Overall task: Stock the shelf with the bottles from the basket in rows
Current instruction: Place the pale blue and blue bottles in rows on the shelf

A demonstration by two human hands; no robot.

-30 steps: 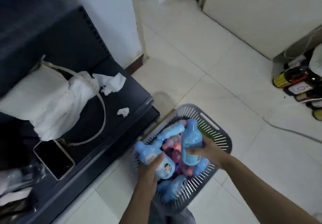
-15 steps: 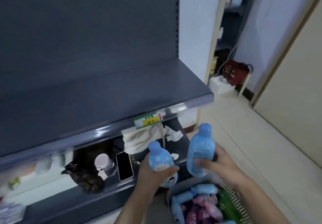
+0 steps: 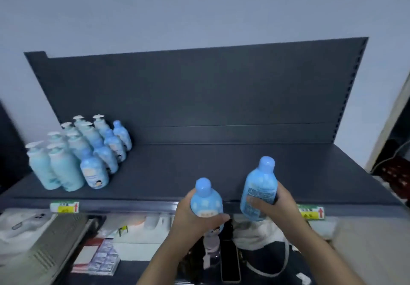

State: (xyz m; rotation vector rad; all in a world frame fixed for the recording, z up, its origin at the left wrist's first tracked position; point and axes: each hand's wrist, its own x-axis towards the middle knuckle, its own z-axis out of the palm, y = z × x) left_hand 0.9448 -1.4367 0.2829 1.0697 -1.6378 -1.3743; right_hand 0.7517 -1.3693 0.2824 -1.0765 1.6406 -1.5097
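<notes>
Bottles (image 3: 206, 198) in both hands (image 3: 192, 220) before shelf (image 3: 221, 169) (label print unreadable)

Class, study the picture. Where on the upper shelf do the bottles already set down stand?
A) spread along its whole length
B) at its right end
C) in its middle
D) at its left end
D: the stocked bottles stand grouped at the left end of the shelf; the short bottle in the left hand and the tall bottle in the right hand are not yet set down.
</notes>
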